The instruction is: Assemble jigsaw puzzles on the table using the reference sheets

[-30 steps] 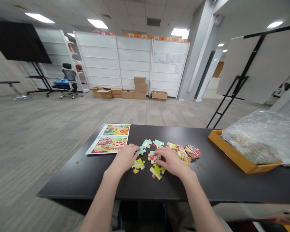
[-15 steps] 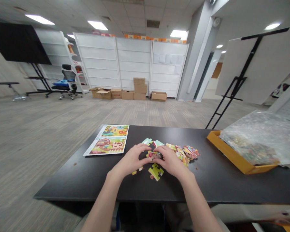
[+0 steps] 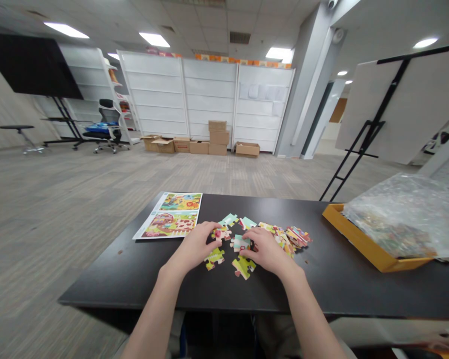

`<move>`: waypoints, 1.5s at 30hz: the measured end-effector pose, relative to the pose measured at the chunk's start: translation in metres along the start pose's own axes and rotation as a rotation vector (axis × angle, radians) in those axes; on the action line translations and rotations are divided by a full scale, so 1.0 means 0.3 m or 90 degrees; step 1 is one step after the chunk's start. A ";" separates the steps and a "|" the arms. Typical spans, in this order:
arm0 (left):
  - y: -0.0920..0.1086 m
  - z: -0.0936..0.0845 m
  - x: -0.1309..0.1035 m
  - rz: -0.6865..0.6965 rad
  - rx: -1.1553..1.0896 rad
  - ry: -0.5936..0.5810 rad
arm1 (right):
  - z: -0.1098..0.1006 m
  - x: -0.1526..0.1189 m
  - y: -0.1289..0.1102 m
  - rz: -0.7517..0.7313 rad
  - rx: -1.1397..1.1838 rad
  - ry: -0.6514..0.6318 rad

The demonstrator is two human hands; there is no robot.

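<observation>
My left hand (image 3: 197, 247) has its thumb and fingers closed around the edge of a pink and white puzzle piece (image 3: 222, 233). Between the thumb and fingers of my right hand (image 3: 266, 249) is a pale blue puzzle piece (image 3: 241, 243) with a small red mark. Just below them on the table lie a green puzzle piece (image 3: 214, 258) on the left and a yellow-green puzzle piece (image 3: 244, 268) on the right. Two light teal pieces, one of them a puzzle piece (image 3: 229, 220), lie beyond my hands. A heap of mixed puzzle pieces (image 3: 298, 237) spreads behind my right hand, which partly hides it.
A printed picture sheet (image 3: 170, 217) lies on the black table (image 3: 142, 279) to the left. At the right stands a yellow box tray (image 3: 353, 239) with a clear plastic bag (image 3: 392, 214) over it. Cardboard boxes (image 3: 217, 137) line the shelves beyond.
My hands have moved apart, each with a puzzle piece; earlier they were together over the pieces. The green piece at the lower left now shows more fully.
</observation>
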State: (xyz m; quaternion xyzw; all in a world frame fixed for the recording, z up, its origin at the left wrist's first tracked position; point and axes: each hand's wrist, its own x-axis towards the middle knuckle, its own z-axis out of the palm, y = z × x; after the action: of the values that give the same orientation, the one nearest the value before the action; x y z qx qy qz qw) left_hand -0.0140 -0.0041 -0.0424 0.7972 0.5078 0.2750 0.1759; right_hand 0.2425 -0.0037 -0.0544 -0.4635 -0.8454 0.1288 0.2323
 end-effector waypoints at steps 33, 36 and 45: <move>0.066 0.046 -0.014 -0.023 0.183 -0.096 | -0.030 0.023 0.015 0.173 0.137 0.173; 0.055 0.043 -0.018 -0.020 0.184 -0.074 | -0.018 0.031 0.009 0.127 0.018 0.134; 0.098 0.032 -0.017 0.043 0.140 -0.041 | 0.002 0.018 0.004 0.001 -0.055 0.020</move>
State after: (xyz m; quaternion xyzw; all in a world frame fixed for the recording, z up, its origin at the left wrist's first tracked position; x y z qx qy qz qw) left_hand 0.0113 -0.0210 -0.0348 0.8367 0.5020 0.1976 0.0946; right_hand 0.2406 0.0015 -0.0541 -0.4755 -0.8461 0.0848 0.2255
